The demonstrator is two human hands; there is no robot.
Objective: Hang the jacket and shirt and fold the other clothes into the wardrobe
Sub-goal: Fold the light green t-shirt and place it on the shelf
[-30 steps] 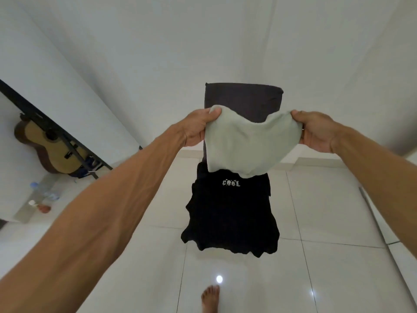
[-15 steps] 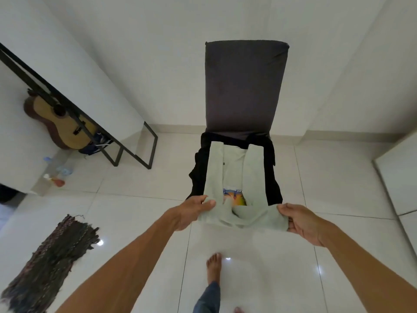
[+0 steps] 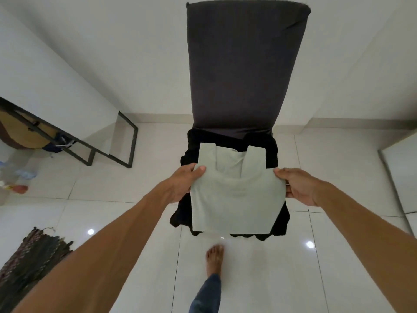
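Your left hand (image 3: 184, 184) pinches the left edge of the pale green shirt (image 3: 237, 199), thumb on top, and your right hand (image 3: 297, 186) grips its right edge with curled fingers. The shirt spans the gap between both hands, partly folded. It lies over the black clothes (image 3: 273, 150) on the chair (image 3: 243, 64) seat.

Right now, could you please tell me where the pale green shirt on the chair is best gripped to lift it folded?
Probably at its two side edges, coming in from left and right and pinching both layers of the pale green shirt. The folded-over layer's free corners sit there, where the left hand and right hand pinch it, over the black garment on the chair.
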